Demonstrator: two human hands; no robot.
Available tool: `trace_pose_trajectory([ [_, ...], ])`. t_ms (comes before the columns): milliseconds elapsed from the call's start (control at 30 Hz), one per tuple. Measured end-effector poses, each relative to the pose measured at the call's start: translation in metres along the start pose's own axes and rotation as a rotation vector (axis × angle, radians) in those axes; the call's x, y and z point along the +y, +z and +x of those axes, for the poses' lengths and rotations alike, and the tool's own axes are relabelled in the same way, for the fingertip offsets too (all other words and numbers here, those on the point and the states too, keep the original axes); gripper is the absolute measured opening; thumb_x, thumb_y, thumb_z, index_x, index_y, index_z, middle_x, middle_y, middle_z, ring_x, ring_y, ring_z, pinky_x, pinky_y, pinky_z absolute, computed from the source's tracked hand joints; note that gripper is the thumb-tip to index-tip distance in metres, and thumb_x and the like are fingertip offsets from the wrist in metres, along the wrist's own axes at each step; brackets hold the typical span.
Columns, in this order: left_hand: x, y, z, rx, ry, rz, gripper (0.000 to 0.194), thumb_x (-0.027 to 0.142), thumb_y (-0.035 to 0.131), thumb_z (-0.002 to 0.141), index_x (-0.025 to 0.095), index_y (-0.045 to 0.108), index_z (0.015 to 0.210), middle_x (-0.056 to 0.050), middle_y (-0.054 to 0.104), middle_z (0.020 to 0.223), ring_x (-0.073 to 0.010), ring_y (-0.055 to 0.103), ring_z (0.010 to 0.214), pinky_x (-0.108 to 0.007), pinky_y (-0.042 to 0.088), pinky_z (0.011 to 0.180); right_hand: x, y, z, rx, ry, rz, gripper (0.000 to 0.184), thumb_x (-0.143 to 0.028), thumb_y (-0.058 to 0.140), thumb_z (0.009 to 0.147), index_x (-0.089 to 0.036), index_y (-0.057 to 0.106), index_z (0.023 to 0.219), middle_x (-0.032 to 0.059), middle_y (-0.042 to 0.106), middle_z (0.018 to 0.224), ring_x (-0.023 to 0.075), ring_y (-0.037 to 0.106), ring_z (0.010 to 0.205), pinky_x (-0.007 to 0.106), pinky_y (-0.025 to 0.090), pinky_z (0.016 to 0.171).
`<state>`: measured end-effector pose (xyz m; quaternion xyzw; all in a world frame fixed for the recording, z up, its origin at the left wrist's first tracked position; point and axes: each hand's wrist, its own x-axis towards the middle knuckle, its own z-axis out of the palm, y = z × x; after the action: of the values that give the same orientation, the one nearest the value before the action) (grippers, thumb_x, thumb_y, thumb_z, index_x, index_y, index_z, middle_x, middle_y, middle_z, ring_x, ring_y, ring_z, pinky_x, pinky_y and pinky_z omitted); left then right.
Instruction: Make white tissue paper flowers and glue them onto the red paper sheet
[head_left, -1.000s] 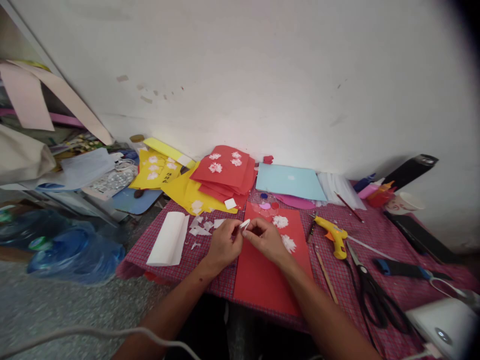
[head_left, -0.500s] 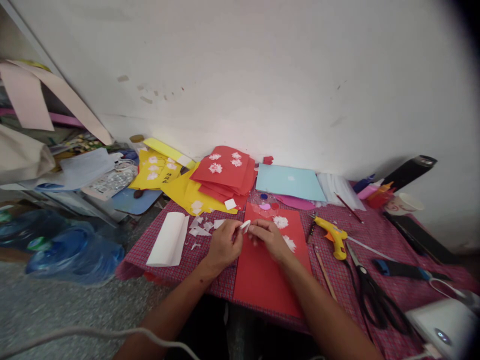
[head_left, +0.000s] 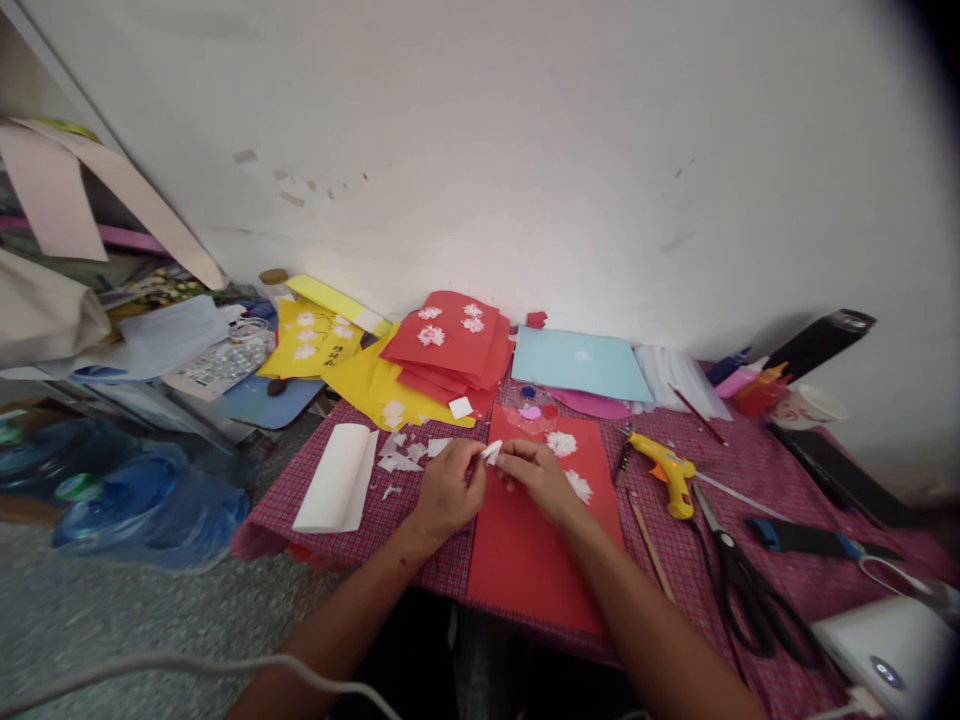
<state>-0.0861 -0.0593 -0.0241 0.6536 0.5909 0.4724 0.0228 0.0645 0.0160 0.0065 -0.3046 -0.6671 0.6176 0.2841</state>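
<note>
Now our left hand (head_left: 448,488) and right hand (head_left: 541,478) pinch a white paper bit (head_left: 491,452) over the red sheet (head_left: 525,560), so we should press softly.

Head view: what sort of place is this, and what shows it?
Probably a craft workspace, though whether home or classroom is unclear. A yellow glue gun, black-handled scissors and a red sheet with white paper flowers suggest it.

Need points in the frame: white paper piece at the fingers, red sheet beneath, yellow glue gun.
White paper piece (head_left: 491,452), head view: middle of its exposed part.
Red sheet (head_left: 534,555), head view: bare lower area.
Yellow glue gun (head_left: 674,466), head view: body, near the trigger.
</note>
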Motion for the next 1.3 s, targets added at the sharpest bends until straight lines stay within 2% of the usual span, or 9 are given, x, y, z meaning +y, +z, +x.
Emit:
trace_pose_trajectory([
  [233, 0.0021, -0.001, 0.0002, -0.015, -0.005, 0.01, 0.016, 0.013, 0.05, 0.088, 0.02, 0.056, 0.101, -0.005, 0.063, 0.092, -0.019, 0.06, 0.088, -0.033, 0.047, 0.08, 0.0048, 0.0009, 0.0023, 0.035, 0.027, -0.025, 0.02, -0.032, 0.06, 0.079, -0.019, 0.057, 0.065, -0.0038, 0.051, 0.053, 0.0114, 0.045, 0.051, 0.025, 0.033, 0.053],
  [500, 0.0001, 0.0003, -0.0001, -0.02, -0.002, 0.033, 0.016, 0.013, 0.05, 0.088, 0.02, 0.057, 0.101, -0.006, 0.065, 0.093, -0.0193, 0.06, 0.089, -0.033, 0.047, 0.081, 0.0083, -0.0012, 0.0021, 0.037, 0.015, 0.03, 0.016, -0.028, 0.06, 0.079, -0.018, 0.059, 0.066, -0.0035, 0.054, 0.057, 0.0108, 0.046, 0.051, 0.024, 0.034, 0.053],
  [700, -0.0009, 0.0002, -0.0005, -0.031, 0.032, 0.049, 0.018, 0.013, 0.049, 0.088, 0.02, 0.056, 0.103, -0.007, 0.065, 0.093, -0.0204, 0.061, 0.09, -0.034, 0.048, 0.081, 0.0016, -0.0005, 0.001, 0.014, 0.012, 0.026, 0.029, -0.04, 0.06, 0.084, -0.018, 0.059, 0.065, -0.0022, 0.056, 0.058, 0.0111, 0.048, 0.05, 0.025, 0.036, 0.054],
  [1067, 0.0008, -0.0013, -0.0006, -0.043, -0.004, 0.039, 0.016, 0.015, 0.049, 0.089, 0.02, 0.056, 0.102, -0.007, 0.065, 0.092, -0.0203, 0.06, 0.088, -0.034, 0.047, 0.079, 0.0071, 0.0012, 0.0036, 0.066, 0.044, -0.026, 0.024, -0.035, 0.061, 0.078, -0.02, 0.053, 0.061, -0.0046, 0.05, 0.051, 0.0106, 0.043, 0.048, 0.024, 0.032, 0.051],
  [1200, 0.0026, -0.001, 0.0011, -0.027, -0.076, -0.039, 0.016, 0.017, 0.051, 0.088, 0.021, 0.059, 0.101, -0.006, 0.066, 0.093, -0.0195, 0.061, 0.088, -0.033, 0.048, 0.08, 0.0086, 0.0011, 0.0043, 0.093, 0.061, -0.021, 0.021, -0.033, 0.06, 0.076, -0.02, 0.052, 0.061, -0.0053, 0.049, 0.05, 0.0104, 0.042, 0.047, 0.024, 0.03, 0.049],
  [1300, 0.0024, 0.0005, 0.0044, -0.004, -0.254, -0.243, 0.014, 0.019, 0.054, 0.086, 0.021, 0.059, 0.099, -0.002, 0.064, 0.084, -0.0157, 0.061, 0.077, -0.028, 0.048, 0.071, 0.0102, 0.0004, 0.0048, 0.092, 0.071, -0.021, 0.019, -0.029, 0.058, 0.075, -0.02, 0.051, 0.06, -0.0052, 0.049, 0.05, 0.0102, 0.041, 0.046, 0.024, 0.029, 0.048],
])
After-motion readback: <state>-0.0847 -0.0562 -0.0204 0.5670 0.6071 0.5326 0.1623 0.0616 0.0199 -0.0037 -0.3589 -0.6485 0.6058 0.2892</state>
